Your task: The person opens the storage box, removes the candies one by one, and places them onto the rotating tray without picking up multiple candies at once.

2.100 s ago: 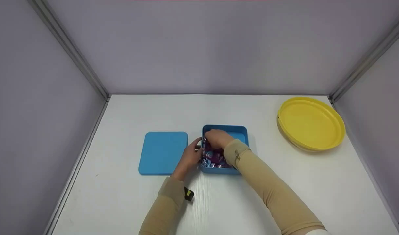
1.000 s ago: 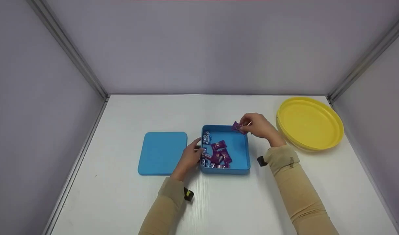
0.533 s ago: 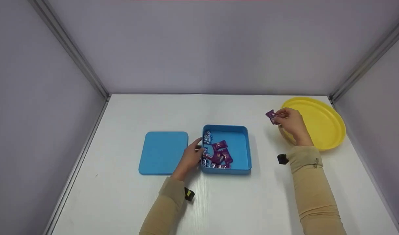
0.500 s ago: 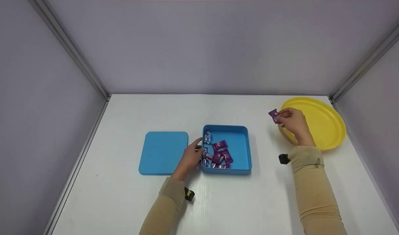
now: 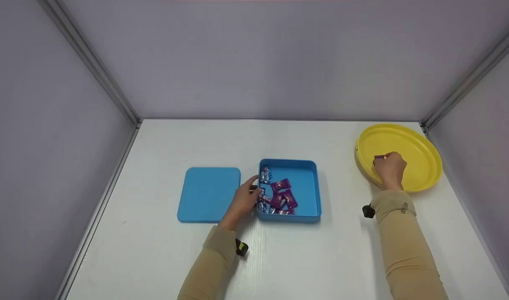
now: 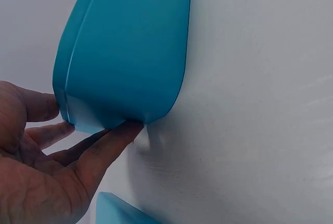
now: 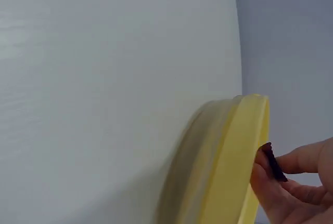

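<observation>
One purple candy (image 5: pixel 379 157), small, dark-wrapped and glossy, pinched at the fingertips of the right hand (image 5: pixel 389 167) over the yellow plate (image 5: pixel 421 146); seen edge-on in the right wrist view (image 7: pixel 272 162), clamped between thumb and forefinger just inside the plate's raised rim (image 7: pixel 244 146). Cannot tell whether already touching the plate floor. Round, shallow and bright yellow, sitting at 2 o'clock on the white table (image 5: pixel 321 258), close to the right wall.

Right hand curled narrowly round the wrapper, knuckles up, wrist crossing the plate's near edge, forearm in a tan sleeve (image 5: pixel 404 250) running back toward 5 o'clock.

Several more candies (image 5: pixel 277 196), purple and silver-blue, heaped in the left half of the blue box (image 5: pixel 308 183), a square, open, rounded-corner tin at table centre. Matching blue lid (image 5: pixel 208 193) lying flat just beside it at 9 o'clock.

Left hand (image 5: pixel 242 202) resting against the box's left wall, thumb at the rim, fingers relaxed and nearly straight; in the left wrist view, fingertips (image 6: pixel 112 135) pressed under the box's rounded corner (image 6: pixel 125 68), palm (image 6: pixel 36 182) open toward it, holding nothing. Forearm reaching in from 6 o'clock.
</observation>
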